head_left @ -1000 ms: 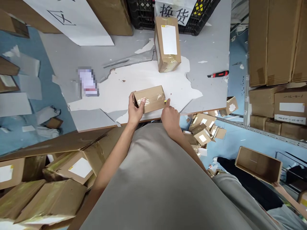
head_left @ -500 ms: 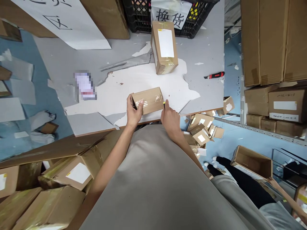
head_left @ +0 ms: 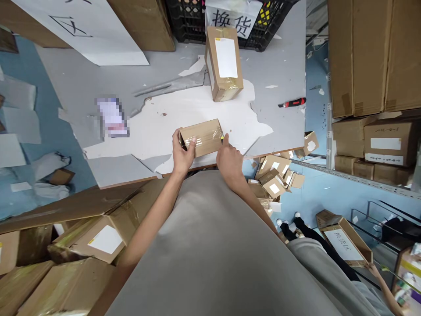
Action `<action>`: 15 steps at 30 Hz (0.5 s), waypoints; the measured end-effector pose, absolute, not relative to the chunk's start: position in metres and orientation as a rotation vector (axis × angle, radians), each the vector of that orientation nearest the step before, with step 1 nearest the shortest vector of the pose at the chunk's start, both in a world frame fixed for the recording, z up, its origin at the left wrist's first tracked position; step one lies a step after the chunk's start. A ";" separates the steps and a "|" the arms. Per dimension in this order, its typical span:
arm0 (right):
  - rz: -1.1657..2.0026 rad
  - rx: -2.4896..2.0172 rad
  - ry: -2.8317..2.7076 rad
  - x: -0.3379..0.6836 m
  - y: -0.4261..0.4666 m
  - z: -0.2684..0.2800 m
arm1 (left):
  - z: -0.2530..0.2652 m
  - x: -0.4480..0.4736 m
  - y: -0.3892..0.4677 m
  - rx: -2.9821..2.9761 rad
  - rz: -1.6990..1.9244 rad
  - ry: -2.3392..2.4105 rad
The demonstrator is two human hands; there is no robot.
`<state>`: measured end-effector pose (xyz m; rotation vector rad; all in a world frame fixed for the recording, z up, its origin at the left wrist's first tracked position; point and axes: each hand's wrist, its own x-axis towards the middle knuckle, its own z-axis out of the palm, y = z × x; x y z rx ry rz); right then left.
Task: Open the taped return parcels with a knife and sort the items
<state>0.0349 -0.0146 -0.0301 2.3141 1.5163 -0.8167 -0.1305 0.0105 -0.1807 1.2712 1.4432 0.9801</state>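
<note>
A small brown cardboard box (head_left: 202,137) with clear tape lies at the front of the table. My left hand (head_left: 183,153) grips its left end, with the thumb on top. My right hand (head_left: 229,160) is closed at the box's right end, index finger stretched along the edge. In it is what looks like a utility knife (head_left: 222,138); only a small yellow part shows, and the fingers hide the rest. Behind stands a taller taped carton (head_left: 226,59) with a white label.
A red-and-black utility knife (head_left: 294,102) lies at the table's right. A blurred phone (head_left: 112,117) is at the left. A black crate (head_left: 187,26) stands at the back. Cartons (head_left: 105,239) fill the lower left. A co-worker (head_left: 329,259) holds an open box (head_left: 348,241) at the lower right.
My right hand has shifted slightly left and toward me along the box's right end. My left hand keeps its hold. The co-worker's box has turned, showing a written white sheet.
</note>
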 end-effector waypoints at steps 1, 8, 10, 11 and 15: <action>-0.806 2.319 1.515 0.034 -0.014 -0.030 | -0.182 -0.130 0.010 1.264 0.984 1.450; -0.787 2.311 1.477 0.035 -0.020 -0.029 | -0.186 -0.130 0.008 1.226 0.969 1.445; -0.788 2.304 1.485 0.036 -0.021 -0.028 | -0.185 -0.131 0.008 1.225 0.966 1.442; -0.791 2.300 1.489 0.036 -0.022 -0.027 | -0.185 -0.131 0.007 1.228 0.966 1.444; -0.808 2.272 1.467 0.038 -0.022 -0.021 | -0.182 -0.130 0.006 1.248 0.962 1.441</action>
